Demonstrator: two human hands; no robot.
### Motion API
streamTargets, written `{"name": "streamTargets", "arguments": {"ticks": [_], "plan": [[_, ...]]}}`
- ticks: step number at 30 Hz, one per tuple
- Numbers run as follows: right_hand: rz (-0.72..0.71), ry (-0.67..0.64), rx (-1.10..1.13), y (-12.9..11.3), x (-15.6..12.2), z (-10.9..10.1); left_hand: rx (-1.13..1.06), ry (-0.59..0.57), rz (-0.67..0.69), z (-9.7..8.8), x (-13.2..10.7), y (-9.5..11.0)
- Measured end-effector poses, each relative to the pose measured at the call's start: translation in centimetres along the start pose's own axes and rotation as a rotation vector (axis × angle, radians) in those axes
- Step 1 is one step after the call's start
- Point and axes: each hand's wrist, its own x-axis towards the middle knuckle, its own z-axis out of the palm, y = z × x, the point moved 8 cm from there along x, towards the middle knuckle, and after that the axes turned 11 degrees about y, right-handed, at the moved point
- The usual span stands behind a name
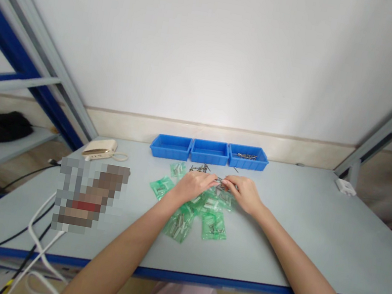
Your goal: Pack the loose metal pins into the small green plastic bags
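Note:
My left hand (pixel 195 185) and my right hand (pixel 244 193) meet over the middle of the table, both with fingers closed in a pinch. Thin dark metal pieces, screw-like, show between the fingertips; the exact hold is too small to tell. Under and around the hands lie several green clear bags (pixel 214 226) with small metal parts inside. Just beyond my left hand is a small loose heap of screws (pixel 200 168). One single screw (pixel 236 170) lies in front of the right blue bin (pixel 248 163).
The right bin holds some screws; the middle blue bin (pixel 209 158) and left blue bin (pixel 170 152) stand beside it. A cream power bank-like device (pixel 99 148), cables (pixel 38 236) and a blurred-out object (pixel 91 200) are at left. A small white item (pixel 345 187) sits far right.

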Motion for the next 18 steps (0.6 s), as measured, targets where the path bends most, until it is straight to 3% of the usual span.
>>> {"name": "streamTargets", "arguments": {"ticks": [18], "plan": [[0.045, 0.017, -0.003, 0.19, 0.02, -0.25, 0.03, -0.037, -0.022, 0.49, -0.26, -0.38]]}}
